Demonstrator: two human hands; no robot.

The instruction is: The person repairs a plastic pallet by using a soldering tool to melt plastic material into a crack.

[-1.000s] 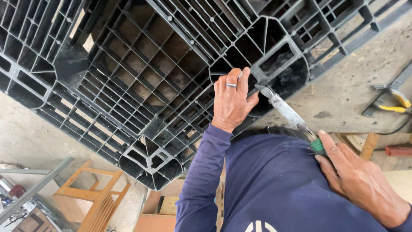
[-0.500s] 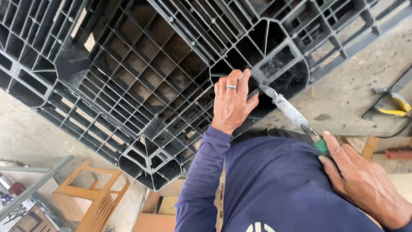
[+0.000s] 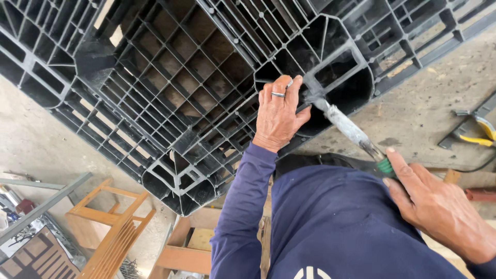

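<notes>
A large black plastic pallet (image 3: 170, 98) with a grid of ribs fills the upper part of the head view, lying on the concrete floor. My left hand (image 3: 279, 116), with a ring on one finger, presses on a rib of the pallet beside a rounded pocket. My right hand (image 3: 439, 206) grips the green handle of a long tool (image 3: 351, 130) with a pale grey-coated shaft. The tool's tip touches the pallet rib just right of my left fingers. My dark blue sleeve and trouser leg cover the lower middle.
Yellow-handled pliers (image 3: 478, 133) and a cable lie on the concrete floor (image 3: 429, 108) at the right. A small wooden frame (image 3: 111, 219) stands at the lower left, beside grey metal bars (image 3: 41, 206). Wooden boards (image 3: 191, 253) lie below my arm.
The tool's tip and my right hand have shifted slightly along the pallet rib. My left hand stays on the same rib.
</notes>
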